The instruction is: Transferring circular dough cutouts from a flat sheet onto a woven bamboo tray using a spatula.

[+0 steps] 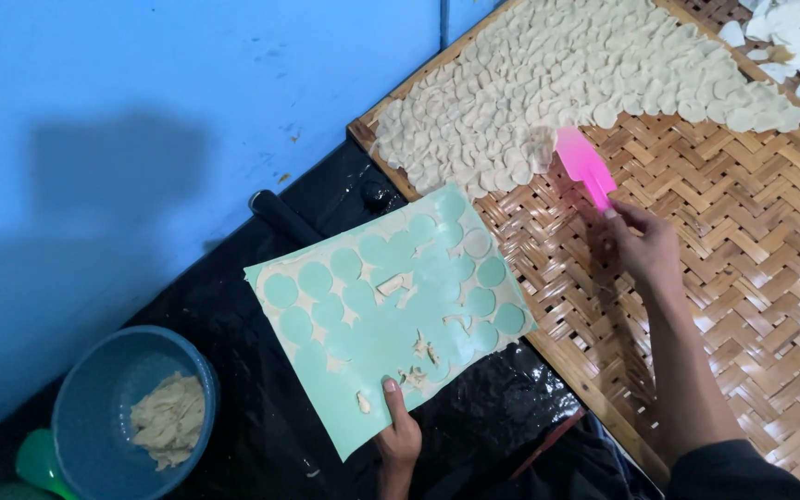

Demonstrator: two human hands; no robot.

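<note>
- The green board [391,315] is the landmark; the left hand [398,428] pinches its near edge, thumb on top, and holds it tilted over black sheeting [261,417].
- Up and right of the board, the right hand [645,245] grips a pink spatula [583,165], blade among dough discs [548,83] on the woven tray [752,231].
- The board looks nearly cleared: round imprints and a few scraps; roughly 1 half of the tray is bare.
- Left of the board, a blue bowl [108,380] holds dough offcuts [170,421].

The board [391,315] lies on the sheet [261,370], overlapping the woven tray [743,241] to its right. Dough rounds [557,83] lie on the tray beyond the board. The bowl [85,407] sits left of the board, dough scraps [170,421] inside.
</note>
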